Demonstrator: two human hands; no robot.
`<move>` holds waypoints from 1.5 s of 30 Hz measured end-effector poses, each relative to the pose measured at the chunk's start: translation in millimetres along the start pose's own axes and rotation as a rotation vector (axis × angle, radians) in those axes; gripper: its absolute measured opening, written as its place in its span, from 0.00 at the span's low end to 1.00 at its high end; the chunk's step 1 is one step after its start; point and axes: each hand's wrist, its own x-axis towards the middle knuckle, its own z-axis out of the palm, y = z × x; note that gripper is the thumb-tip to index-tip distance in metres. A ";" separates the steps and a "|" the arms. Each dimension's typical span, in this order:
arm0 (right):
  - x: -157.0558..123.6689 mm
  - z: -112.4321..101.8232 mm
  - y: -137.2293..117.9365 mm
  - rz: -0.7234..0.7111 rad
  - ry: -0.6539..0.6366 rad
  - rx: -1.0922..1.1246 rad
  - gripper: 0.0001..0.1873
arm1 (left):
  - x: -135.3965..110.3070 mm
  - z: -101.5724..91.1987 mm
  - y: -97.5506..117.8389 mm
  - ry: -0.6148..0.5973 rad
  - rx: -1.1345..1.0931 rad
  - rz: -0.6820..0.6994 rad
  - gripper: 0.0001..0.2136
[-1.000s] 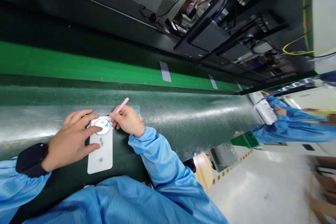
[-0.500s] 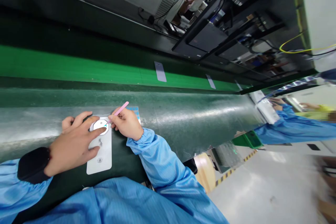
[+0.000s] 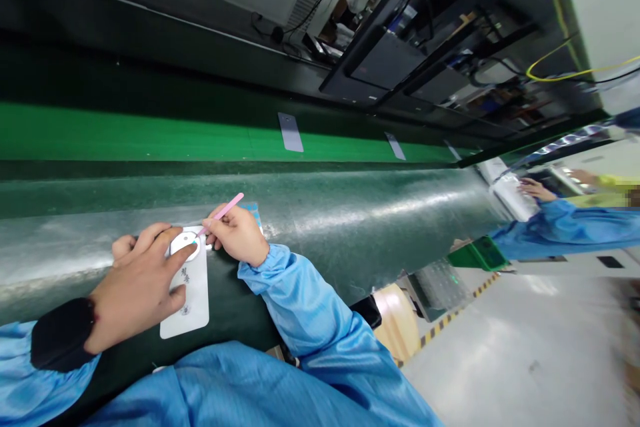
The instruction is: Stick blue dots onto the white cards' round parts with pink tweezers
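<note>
The right hand (image 3: 235, 235) pinched pink tweezers (image 3: 223, 206); the spread left hand (image 3: 137, 287) pinned the white card (image 3: 187, 323). A slip risked scratching the card.

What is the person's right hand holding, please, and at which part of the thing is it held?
The right hand holds a slim pink plastic stick near its middle, between thumb and fingertips; the lower tip points toward a white disc.

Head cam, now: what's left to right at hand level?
Black wrist strap → bare left hand → bare right hand holding a slim pink stick → tan cylindrical roll → green plastic bin → co-worker's blue sleeve
</note>
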 end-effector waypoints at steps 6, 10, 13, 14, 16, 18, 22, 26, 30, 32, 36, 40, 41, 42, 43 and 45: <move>2.8 0.6 3.0 -0.019 -0.024 0.079 0.17 | 3.6 -12.9 5.9 -0.126 0.080 -0.045 0.26; 2.8 1.6 3.4 -0.032 -0.026 0.071 0.20 | 4.1 -15.9 5.0 -0.138 0.104 -0.020 0.26; 3.0 2.0 3.9 -0.047 -0.033 0.065 0.19 | 3.7 -15.9 3.4 -0.121 0.125 -0.012 0.25; 3.2 2.0 4.1 -0.050 -0.033 0.066 0.18 | 3.4 -15.5 3.0 -0.113 0.131 -0.010 0.25; 3.4 2.1 4.3 -0.051 -0.033 0.068 0.18 | 2.2 -14.1 2.3 -0.096 0.143 -0.003 0.25; 3.4 2.1 3.8 -0.047 -0.035 0.073 0.18 | 0.5 -12.0 1.5 -0.077 0.149 0.001 0.25; 2.4 1.7 1.5 -0.037 -0.039 0.078 0.17 | -2.5 -8.7 -0.9 -0.054 0.141 0.000 0.24; 2.0 1.4 0.4 -0.033 -0.045 0.080 0.16 | -1.6 -9.6 -1.0 -0.074 0.112 0.000 0.25; 3.4 1.3 1.2 -0.028 -0.041 0.078 0.16 | 2.2 -12.3 1.7 -0.113 0.103 -0.015 0.25; 3.9 1.1 1.0 -0.027 -0.044 0.088 0.17 | 3.2 -12.7 2.3 -0.126 0.100 -0.025 0.24; 3.9 1.0 -0.8 -0.019 -0.042 0.107 0.19 | 2.0 -9.6 1.4 -0.111 0.075 -0.046 0.21; 3.9 1.0 -1.6 -0.014 -0.033 0.098 0.16 | -1.1 -4.8 -1.1 -0.070 0.062 -0.054 0.20; 3.8 0.9 -1.6 -0.012 -0.030 0.093 0.16 | -1.7 -4.2 -1.8 -0.061 0.063 -0.050 0.20; 3.8 0.8 -1.5 -0.011 -0.032 0.089 0.16 | -2.2 -3.8 -2.5 -0.055 0.064 -0.045 0.20; 3.7 0.7 -1.5 -0.013 -0.034 0.086 0.17 | -2.5 -3.8 -3.1 -0.053 0.064 -0.043 0.20; 3.3 0.4 -1.8 -0.022 -0.047 0.082 0.18 | -2.5 -4.4 -3.7 -0.062 0.061 -0.048 0.20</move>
